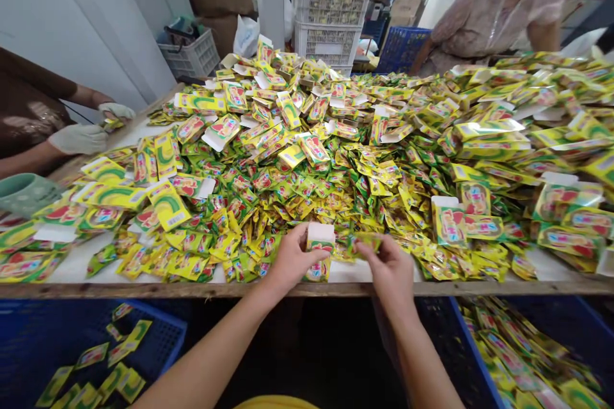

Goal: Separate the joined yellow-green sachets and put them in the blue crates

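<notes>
A huge heap of small yellow-and-green foil sachets [345, 166] covers the white-topped table [77, 262], mixed with larger printed packets with white card tabs. At the near edge, my left hand [292, 260] grips a printed packet [319, 268] with a white card top, its lower end resting near the table edge. My right hand [389, 270] pinches a small foil sachet [365, 244] between fingers and thumb. The two hands are close together, just apart, with the sachet almost touching the packet.
A wooden table edge [307, 289] runs below my hands. Blue crates [91, 351] holding sachets stand beneath it on both sides. A co-worker's gloved hands [79, 138] work at the left; another person [489, 19] stands beyond the heap. White crates [329, 6] are stacked behind.
</notes>
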`<state>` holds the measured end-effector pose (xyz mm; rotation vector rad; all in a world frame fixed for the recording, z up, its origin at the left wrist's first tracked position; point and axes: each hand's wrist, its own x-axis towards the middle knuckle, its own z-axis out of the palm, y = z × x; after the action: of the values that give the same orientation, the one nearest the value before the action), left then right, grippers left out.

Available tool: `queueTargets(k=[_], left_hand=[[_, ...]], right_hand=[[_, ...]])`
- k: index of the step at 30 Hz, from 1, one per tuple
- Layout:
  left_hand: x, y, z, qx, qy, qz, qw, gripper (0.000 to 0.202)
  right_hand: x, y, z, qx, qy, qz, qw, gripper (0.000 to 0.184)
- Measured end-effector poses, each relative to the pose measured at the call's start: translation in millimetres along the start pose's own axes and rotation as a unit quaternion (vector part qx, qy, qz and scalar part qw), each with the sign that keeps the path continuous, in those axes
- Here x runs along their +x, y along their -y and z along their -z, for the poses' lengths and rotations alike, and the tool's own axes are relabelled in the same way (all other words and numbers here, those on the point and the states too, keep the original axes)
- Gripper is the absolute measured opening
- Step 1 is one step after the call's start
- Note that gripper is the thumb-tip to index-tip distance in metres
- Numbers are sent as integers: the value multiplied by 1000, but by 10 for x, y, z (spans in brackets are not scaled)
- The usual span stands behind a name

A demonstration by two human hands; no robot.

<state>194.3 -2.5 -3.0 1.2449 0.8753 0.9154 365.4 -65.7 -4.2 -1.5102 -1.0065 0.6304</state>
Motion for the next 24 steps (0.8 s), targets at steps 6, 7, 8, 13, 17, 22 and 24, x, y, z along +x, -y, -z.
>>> queueTargets(k=[6,7,8,13,17,22,24], left_hand=[[-110,-9,63,4,21,1,1000,35],[-115,-15,58,15,20,-6,1000,35],[-120,-18,51,25,21,-11,999,34],[-163,-2,9,52,26,-15,998,22],[-207,-2,38,48,32,-16,998,16],[-247,-26,88,44,54,-19,997,21],[-254,-35,89,48,51,-22,997,16]], right_hand=[[66,415,-207,-49,96,199,974,11],[78,466,-227,-94,129,240,958,12],[90,510,-235,-141,158,268,940,15],[124,717,-183,-349,280,297,844,22],[151,816,-123,-356,314,287,832,27],[207,775,-115,-330,280,317,844,19],[208,753,-116,-332,291,341,830,23]])
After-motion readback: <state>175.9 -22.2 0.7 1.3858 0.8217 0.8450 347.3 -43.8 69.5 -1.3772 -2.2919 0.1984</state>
